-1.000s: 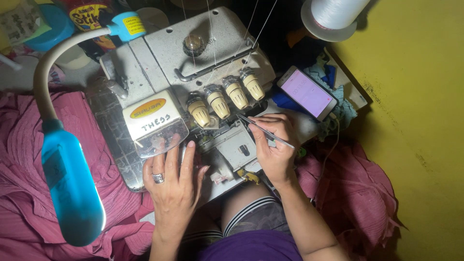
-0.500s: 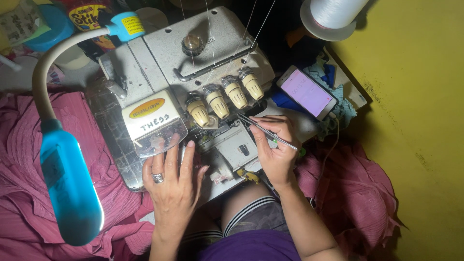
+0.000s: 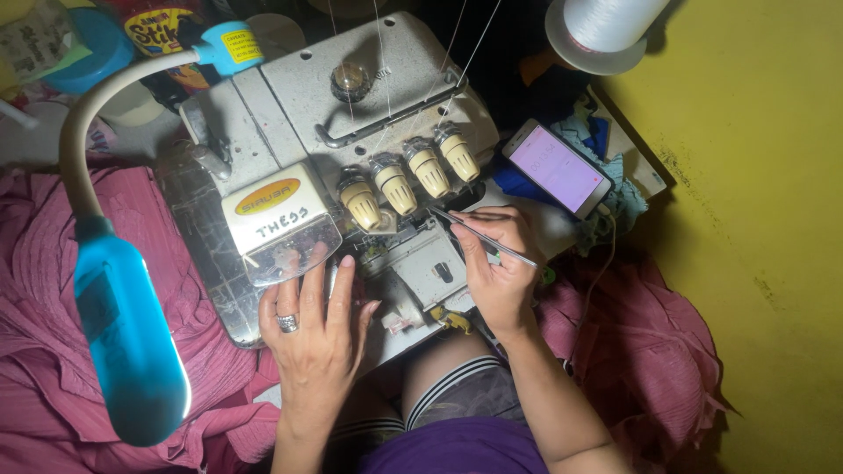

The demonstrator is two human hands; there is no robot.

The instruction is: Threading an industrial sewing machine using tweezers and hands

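A grey overlock sewing machine (image 3: 290, 96) with several cream tension knobs (image 3: 408, 175) stands in front of me. My right hand (image 3: 496, 268) grips thin metal tweezers (image 3: 479, 235), whose tips point toward the threading area below the knobs. My left hand (image 3: 316, 329), with a ring on one finger, rests flat at the machine's front. Its fingertips touch the clear plastic cover (image 3: 290, 250). Thin threads (image 3: 386, 79) run up from the machine's top.
A blue gooseneck lamp (image 3: 127, 338) curves over the left side. Pink fabric (image 3: 53, 290) lies on both sides of the machine. A lit phone (image 3: 558, 167) sits at the right, near a white thread cone (image 3: 606, 26). A yellow wall (image 3: 755, 219) bounds the right.
My right hand and the tweezers have shifted very slightly. My left hand stays in place on the machine.
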